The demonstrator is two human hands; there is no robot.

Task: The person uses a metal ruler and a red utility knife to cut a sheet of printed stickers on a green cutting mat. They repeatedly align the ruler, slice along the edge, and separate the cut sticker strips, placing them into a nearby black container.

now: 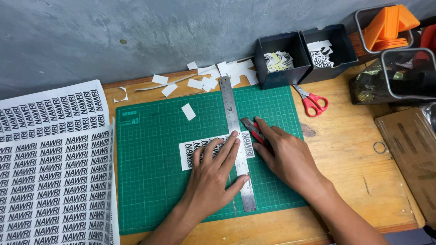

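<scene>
In the middle of the frame a green cutting mat lies on a wooden table, and on it a narrow strip of printed labels sits crosswise, white with black lettering. A steel ruler runs over the strip from the upper middle of the picture down toward the lower edge of the mat.

The left hand is spread flat, fingers splayed, pressing both the ruler and the strip down; it grips nothing, it only bears weight. The right hand is closed around a red and grey utility knife, the blade end lying just beside the ruler's right edge, near where the strip passes under it.

The strip looks thin and light, likely to slide or curl if left loose, so I judge it best held as it is now, pinned flat under the palm and the ruler rather than pinched. The ruler looks stiff and smooth and could skate on the paper; pressure near the cutting spot seems wise, with fingertips kept back from the edge.

At the left of the frame lie large printed sheets of the same labels. Paper offcuts are scattered along the top of the mat. In the upper right stand two dark boxes with cut labels inside, and red-handled scissors beside them.
</scene>
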